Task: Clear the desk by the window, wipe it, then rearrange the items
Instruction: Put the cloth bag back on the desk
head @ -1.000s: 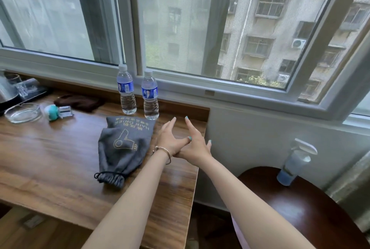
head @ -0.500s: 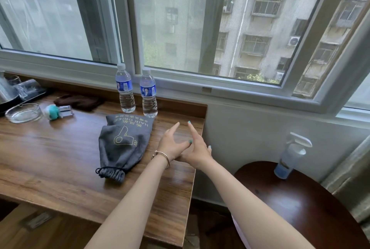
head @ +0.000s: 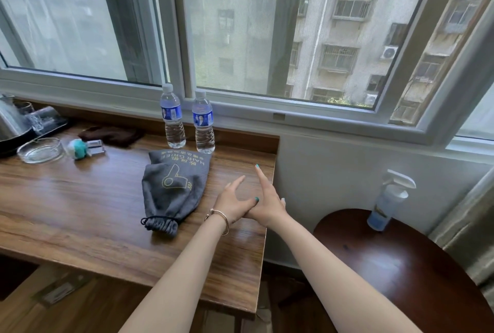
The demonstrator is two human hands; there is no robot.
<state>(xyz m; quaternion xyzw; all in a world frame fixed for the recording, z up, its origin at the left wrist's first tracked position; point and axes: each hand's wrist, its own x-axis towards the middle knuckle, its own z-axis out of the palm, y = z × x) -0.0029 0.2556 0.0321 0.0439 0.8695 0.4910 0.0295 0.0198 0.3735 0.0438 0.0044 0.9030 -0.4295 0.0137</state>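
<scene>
Clearly the surface (head: 80,215) at centre left is not yet cleared: a grey pouch (head: 173,185) printed "HAIR DRIER", two bottles (head: 187,118) and an ashtray (head: 40,149) remain. Both the left hand (head: 232,203) and right hand (head: 267,204) hover mid-frame, touching, fingers spread, holding nothing.

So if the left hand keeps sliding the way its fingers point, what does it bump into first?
Probably nothing on the desk. The left hand points up and right over bare wood, passing right of the water bottles, so it likely meets the raised back edge below the window; depth is uncertain.
</scene>
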